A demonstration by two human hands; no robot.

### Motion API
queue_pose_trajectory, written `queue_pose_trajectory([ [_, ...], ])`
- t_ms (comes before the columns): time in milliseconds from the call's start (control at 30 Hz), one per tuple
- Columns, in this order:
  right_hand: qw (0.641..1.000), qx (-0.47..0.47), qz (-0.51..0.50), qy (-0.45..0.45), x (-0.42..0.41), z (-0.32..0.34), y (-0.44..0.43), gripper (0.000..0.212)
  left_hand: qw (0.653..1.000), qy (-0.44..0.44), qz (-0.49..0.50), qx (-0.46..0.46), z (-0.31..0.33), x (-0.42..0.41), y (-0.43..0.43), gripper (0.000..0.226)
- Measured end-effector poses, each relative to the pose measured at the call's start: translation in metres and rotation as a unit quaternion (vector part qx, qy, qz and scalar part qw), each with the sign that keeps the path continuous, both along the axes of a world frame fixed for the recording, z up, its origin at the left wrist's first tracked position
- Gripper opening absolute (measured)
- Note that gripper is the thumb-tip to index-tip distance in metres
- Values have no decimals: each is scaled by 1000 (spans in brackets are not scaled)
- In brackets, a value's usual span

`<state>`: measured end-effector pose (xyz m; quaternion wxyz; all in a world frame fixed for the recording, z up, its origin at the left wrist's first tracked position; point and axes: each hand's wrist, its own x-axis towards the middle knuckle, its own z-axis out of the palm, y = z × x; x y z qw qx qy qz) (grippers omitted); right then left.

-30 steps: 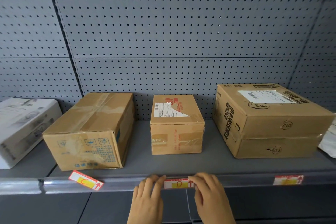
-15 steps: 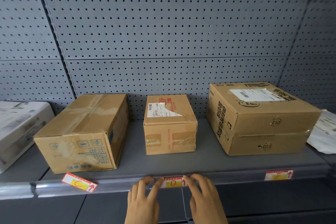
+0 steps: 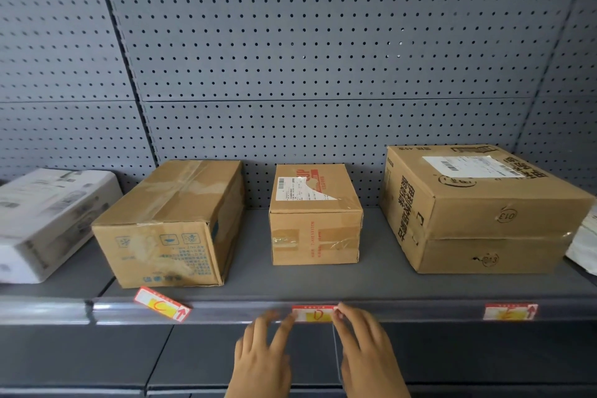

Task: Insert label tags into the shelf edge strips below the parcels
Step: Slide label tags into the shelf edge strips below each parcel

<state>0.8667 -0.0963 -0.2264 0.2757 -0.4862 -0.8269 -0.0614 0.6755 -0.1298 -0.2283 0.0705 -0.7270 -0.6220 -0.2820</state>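
Observation:
Three cardboard parcels stand on the grey shelf: a long one (image 3: 168, 226) on the left, a small one (image 3: 315, 229) in the middle, a big one (image 3: 484, 210) on the right. A red-and-yellow tag marked D (image 3: 313, 313) sits in the shelf edge strip (image 3: 403, 312) below the small parcel. My left hand (image 3: 261, 355) and right hand (image 3: 368, 352) flank it with fingers spread, fingertips at its two ends. A tag marked C (image 3: 161, 304) lies loose and askew on the shelf lip under the left parcel. A third tag (image 3: 510, 312) sits in the strip under the big parcel.
A white parcel (image 3: 48, 220) lies at the far left on the neighbouring shelf section. A white bag (image 3: 584, 245) shows at the right edge. Grey pegboard (image 3: 307, 58) backs the shelf, and dark panels run below the strip.
Both hands have eased slightly apart and down from tag D, fingers spreading and blurred with motion. The camera view has shifted a little. Tag C has not moved.

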Motion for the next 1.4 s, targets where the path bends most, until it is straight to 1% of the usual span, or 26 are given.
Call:
queue_pose_trajectory([
  [33,999,16,30,25,1,-7,-3,64,1000,-4,-3,0,-4,-4,-7,93],
  [67,996,37,65,45,-2,-15,-6,52,1000,-6,-7,3,-8,-9,-15,84],
  [133,987,-19,128,97,-12,-23,-20,32,1000,3,2,2,-15,-19,-33,59],
  [167,979,-76,138,127,-16,-24,-26,29,1000,14,15,-8,-17,-25,-41,50],
  [200,968,-152,132,153,-24,-25,-30,32,999,20,26,-25,-20,-32,-47,46],
  [300,958,-128,187,174,-46,-46,-41,52,996,21,58,-65,-19,-55,-60,41],
  [333,958,-150,192,151,-59,-39,-38,48,994,31,69,-74,-18,-65,-61,49],
  [367,968,-166,164,92,-78,-30,-31,35,994,40,72,-73,-14,-76,-61,57],
  [400,973,-158,156,67,-92,-23,-28,24,995,34,79,-57,-10,-90,-60,58],
  [467,977,-53,200,45,-117,-16,-25,12,996,11,85,-8,2,-118,-59,46],
  [500,974,-27,213,68,-130,-11,-24,12,996,-9,87,7,9,-133,-57,43],
  [533,972,-20,214,93,-143,-4,-22,20,996,-27,87,18,17,-147,-53,43],
  [600,971,-8,191,143,-170,2,-16,38,993,-48,94,47,34,-176,-42,41],
  [633,973,9,174,154,-183,4,-13,40,993,-51,91,57,44,-189,-36,39],
  [700,976,26,133,171,-208,7,-11,32,995,-44,72,62,64,-214,-23,34],
  [767,978,31,90,185,-231,8,-10,34,997,-25,43,55,75,-233,-12,34],
  [833,980,40,45,189,-249,7,-10,45,999,-7,12,42,82,-246,-2,38],
  [867,980,37,30,191,-257,8,-11,48,999,5,-3,35,85,-251,4,36],
  [967,983,21,-14,181,-268,8,-16,51,998,33,-56,11,82,-261,18,25],
  [1033,986,1,-39,162,-272,9,-20,56,996,10,-87,-18,79,-265,24,17],
  [1100,987,-15,-60,151,-273,13,-20,52,994,-17,-100,-29,76,-270,25,11],
  [1167,987,-23,-73,142,-271,17,-18,43,994,-29,-105,-30,73,-273,22,11],
  [1233,988,-9,-71,135,-268,23,-15,29,993,-35,-108,-26,70,-275,19,12],
  [1300,993,9,-49,104,-267,31,-12,10,994,-21,-106,-14,65,-275,16,14],
  [1367,998,18,-36,56,-267,35,-7,10,994,2,-106,-3,58,-278,14,16],
  [1400,999,16,-31,36,-268,36,-6,15,994,17,-103,2,54,-279,13,19],
])
